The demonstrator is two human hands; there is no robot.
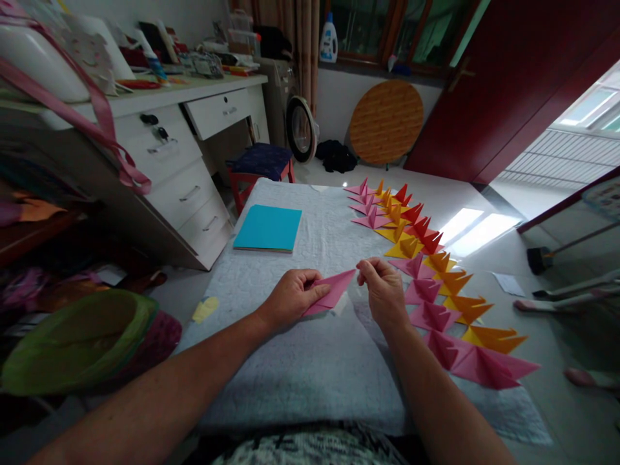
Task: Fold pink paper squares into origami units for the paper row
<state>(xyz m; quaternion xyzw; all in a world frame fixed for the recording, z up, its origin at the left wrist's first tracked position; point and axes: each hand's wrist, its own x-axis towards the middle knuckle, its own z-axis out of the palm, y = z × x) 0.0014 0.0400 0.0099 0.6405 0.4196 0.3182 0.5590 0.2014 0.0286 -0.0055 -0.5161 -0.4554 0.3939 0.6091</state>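
Note:
My left hand is closed on a folded piece of pink origami paper, thumb on top and fingers beneath. The paper is a narrow kite shape, its sharp tip pointing up and to the right. Right at that tip is my right hand, thumb and fingers pinched together; whether they grip the tip I cannot tell. Folded paper cranes in pink, yellow and red stand in rows along the table's right side. A stack of square blue paper lies at the far left of the table.
A grey cloth covers the table, with a yellow patch near its left edge. To the left are a lined waste bin and a white desk with drawers. Beyond the table stands a stool with a dark cushion.

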